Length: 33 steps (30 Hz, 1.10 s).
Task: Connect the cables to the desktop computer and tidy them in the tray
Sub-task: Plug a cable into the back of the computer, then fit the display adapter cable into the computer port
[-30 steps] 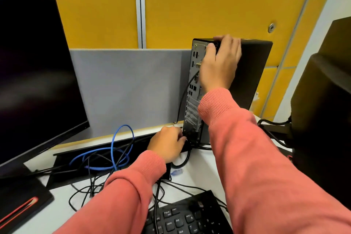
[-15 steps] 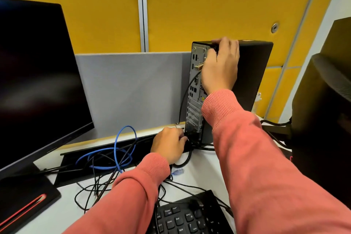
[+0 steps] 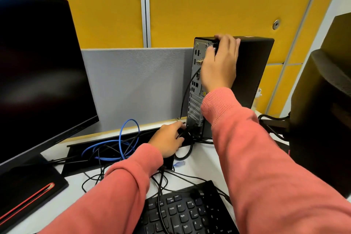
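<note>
Landmark: the upright black desktop computer tower [image 3: 252,70], standing at the back of the white surface [image 3: 201,167] with its grey metal rear panel turned toward you.
Right hand: your right hand [image 3: 220,66] grips the tower's top rear corner, fingers curled over the top edge, thumb on the rear panel; it has held there for the last second.
Left hand: your left hand [image 3: 169,138] sits at the foot of the tower, fingers curled round a thick black cable [image 3: 187,150] that loops just below the lowest rear socket. It has hardly moved.
Change: only your view has shifted slightly; neither hand has changed its hold. Whether the plug is seated is hidden behind your fingers.
Meaning: you appear to be bracing the tower while pushing this plug home, so this connection is probably unfinished.
Tray: the long black cable tray [image 3: 76,163] lies left of the tower, holding a looped blue network cable [image 3: 121,144] and tangled thin black leads [image 3: 161,178]; tidying remains undone.
Nearby: black keyboard [image 3: 188,211] in front of the tower.
</note>
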{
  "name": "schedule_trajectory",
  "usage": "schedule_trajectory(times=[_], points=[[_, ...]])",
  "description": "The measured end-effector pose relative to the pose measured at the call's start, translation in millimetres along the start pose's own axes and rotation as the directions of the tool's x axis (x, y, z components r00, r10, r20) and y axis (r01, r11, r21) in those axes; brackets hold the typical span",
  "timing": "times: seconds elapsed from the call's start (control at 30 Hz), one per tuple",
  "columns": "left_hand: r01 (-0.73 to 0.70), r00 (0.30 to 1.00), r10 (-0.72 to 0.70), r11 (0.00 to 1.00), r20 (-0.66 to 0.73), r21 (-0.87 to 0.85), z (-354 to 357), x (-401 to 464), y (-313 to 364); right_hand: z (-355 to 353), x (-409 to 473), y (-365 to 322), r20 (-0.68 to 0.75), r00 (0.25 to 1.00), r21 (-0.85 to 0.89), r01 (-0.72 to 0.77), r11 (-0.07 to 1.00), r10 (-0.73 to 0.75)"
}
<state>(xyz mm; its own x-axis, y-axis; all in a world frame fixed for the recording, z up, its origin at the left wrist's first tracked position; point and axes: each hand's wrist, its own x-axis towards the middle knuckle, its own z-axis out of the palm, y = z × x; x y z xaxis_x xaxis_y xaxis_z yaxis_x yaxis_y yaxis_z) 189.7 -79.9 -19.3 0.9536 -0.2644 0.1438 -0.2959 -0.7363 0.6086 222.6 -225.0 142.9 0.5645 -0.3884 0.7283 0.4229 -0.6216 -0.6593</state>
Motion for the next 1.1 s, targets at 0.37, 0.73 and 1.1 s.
schedule_trajectory(times=[0.37, 0.73, 1.1], points=[[-0.075, 0.982, 0.035, 0.975, 0.187, 0.211, -10.3, -73.1, -11.5, -19.5, -159.6, 52.6, 0.385, 0.915, 0.070, -0.157, 0.985, 0.119], [0.123, 0.967, -0.149, 0.983, -0.205, -0.137, -15.1, -100.3, -40.0, -34.0, -208.5, 84.7, 0.831, 0.516, -0.145, -0.158, 0.977, 0.207], [-0.091, 0.942, -0.210, 0.590, -0.262, -0.802, -18.9, -104.0, -62.0, -37.0, -203.0, 86.0, 0.853, 0.449, -0.156, -0.268, 0.951, 0.266]])
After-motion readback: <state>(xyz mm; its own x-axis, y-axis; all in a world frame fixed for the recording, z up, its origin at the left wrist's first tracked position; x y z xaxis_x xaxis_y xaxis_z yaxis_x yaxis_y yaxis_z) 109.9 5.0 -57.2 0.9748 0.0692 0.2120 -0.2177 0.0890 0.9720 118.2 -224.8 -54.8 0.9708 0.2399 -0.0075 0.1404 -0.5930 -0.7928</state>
